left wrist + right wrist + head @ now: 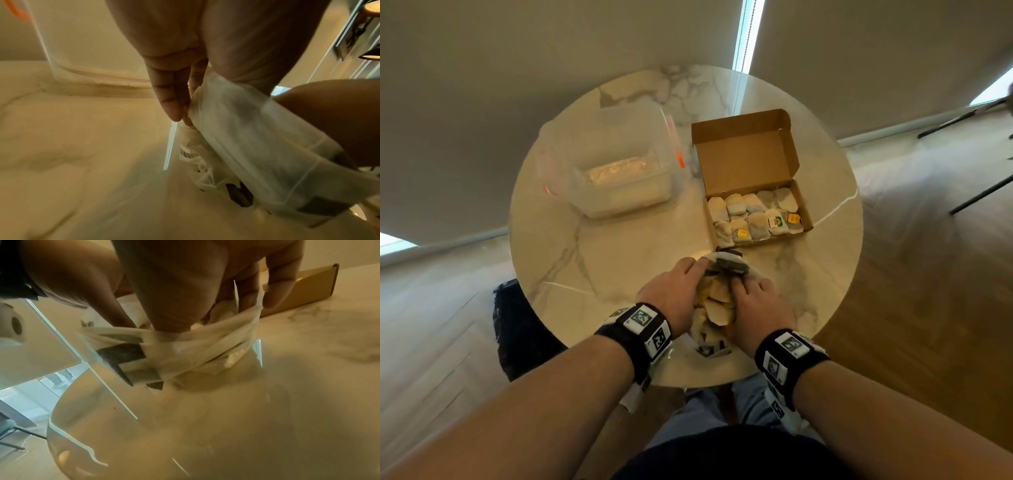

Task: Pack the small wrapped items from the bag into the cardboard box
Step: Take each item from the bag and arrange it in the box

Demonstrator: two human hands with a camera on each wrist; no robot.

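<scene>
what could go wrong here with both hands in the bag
1. The bag lies near the table's front edge; a tug could slide it, or loose tea bags, off onto the floor.
2. The thin plastic is stretched round the right hand's fingers and may tear.
3. The box looks nearly full, so further ones may pile up and block the lid.

1. Translucent white plastic bag with dark printed patches, lying crumpled at the near edge of the worktop, its mouth spread apart.
2. Small tan paper-wrapped sachets, heaped loosely inside the bag's mouth.
3. Shallow brown cardboard box, lid flap standing open at the back, just beyond the bag; two rows of pale sachets fill its tray, some showing yellow or red-green tags.
</scene>
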